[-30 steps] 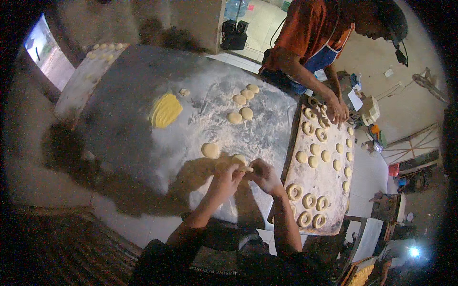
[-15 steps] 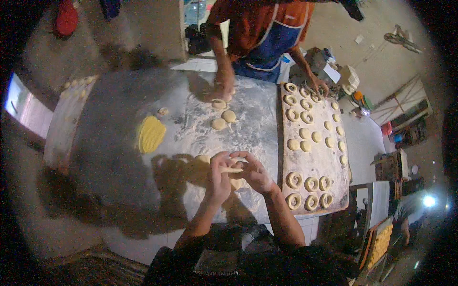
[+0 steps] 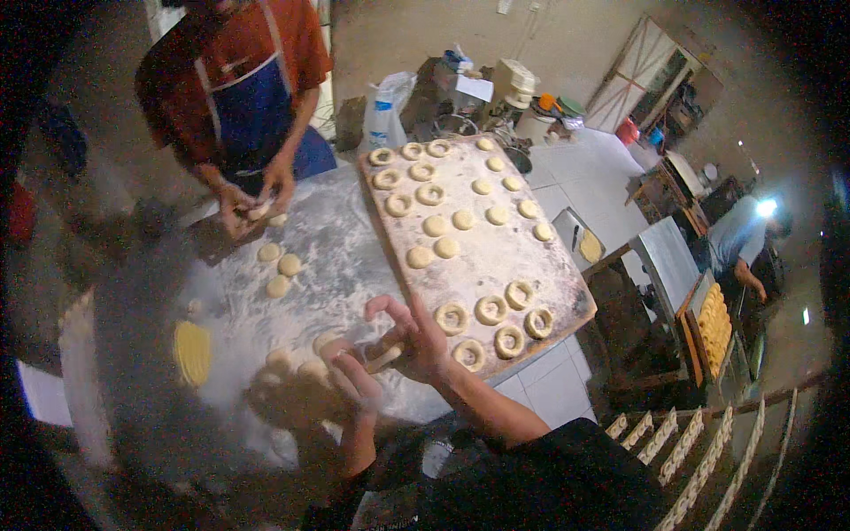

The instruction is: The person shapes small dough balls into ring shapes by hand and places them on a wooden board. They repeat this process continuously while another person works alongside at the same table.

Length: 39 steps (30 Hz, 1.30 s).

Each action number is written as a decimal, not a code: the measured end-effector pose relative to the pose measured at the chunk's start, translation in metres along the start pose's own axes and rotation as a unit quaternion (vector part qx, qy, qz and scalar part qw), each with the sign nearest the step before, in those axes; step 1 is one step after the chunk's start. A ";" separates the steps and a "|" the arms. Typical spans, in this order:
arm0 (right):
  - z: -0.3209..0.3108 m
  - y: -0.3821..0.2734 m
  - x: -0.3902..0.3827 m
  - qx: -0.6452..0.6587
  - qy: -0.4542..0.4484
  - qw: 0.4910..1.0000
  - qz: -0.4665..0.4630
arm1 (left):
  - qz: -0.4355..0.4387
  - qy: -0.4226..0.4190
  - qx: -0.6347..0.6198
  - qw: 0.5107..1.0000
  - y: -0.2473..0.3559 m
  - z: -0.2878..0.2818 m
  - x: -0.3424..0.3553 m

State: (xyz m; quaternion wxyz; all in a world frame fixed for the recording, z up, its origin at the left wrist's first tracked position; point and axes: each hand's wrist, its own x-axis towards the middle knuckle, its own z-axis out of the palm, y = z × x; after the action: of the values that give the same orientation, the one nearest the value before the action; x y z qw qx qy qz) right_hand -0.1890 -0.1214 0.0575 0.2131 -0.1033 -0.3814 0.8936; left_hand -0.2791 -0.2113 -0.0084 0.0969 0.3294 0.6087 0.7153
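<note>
— While you held the dough [image 3: 382, 357] between both hands over the table's [image 3: 336, 257] near edge, what was the entry for the grip?

— Item: one small pale piece, pinched at the fingertips. Your right hand [image 3: 423, 345] closed thumb and lower fingers on it, with the index finger lifted clear. Your left hand [image 3: 352, 376] curled narrowly against its other end. To do this well, I judged you should have kept the pressure light and even, turning the piece so the ring stayed round, and worked close above the flour so a slip cost nothing.

— Where would it have gone?

— Likely the board [image 3: 540, 265] just to your right, which carried finished rings [image 3: 490, 310] along its near end and flat rounds [image 3: 432, 225] further up. Loose rounds also lay on the table beside a yellow scraper [image 3: 191, 350].

— Anything not catalogued?

— Whether the dough already had a hole: your fingers covered its middle. Your left palm was blurred. The co-worker's hands [image 3: 255, 200] across the table held something pale, too small to identify. The clutter behind the board could not be sorted.
</note>
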 end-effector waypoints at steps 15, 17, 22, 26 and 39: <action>-0.115 -0.097 -0.154 -0.223 0.180 0.943 -0.169 | -0.079 -0.273 0.028 0.958 0.056 0.196 -0.070; -0.134 -0.107 -0.175 -0.385 0.232 0.888 -0.092 | 0.000 -0.292 0.064 0.954 0.059 0.224 -0.076; -0.182 -0.118 -0.220 -0.368 0.253 0.882 -0.148 | -0.034 -0.412 0.069 0.908 0.062 0.269 -0.100; -0.213 -0.115 -0.249 -0.367 0.422 0.806 -0.196 | -0.029 -0.429 0.015 0.903 0.059 0.300 -0.114; -0.292 -0.119 -0.269 -0.588 0.484 0.647 -0.033 | 0.061 -0.490 0.390 0.777 0.022 0.359 -0.105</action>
State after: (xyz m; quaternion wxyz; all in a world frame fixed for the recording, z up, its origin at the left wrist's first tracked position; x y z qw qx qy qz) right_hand 0.1869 0.0147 -0.0509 0.2913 -0.6119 -0.6727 0.2970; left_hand 0.0185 0.0168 -0.0093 0.2016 0.6812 0.6845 0.1633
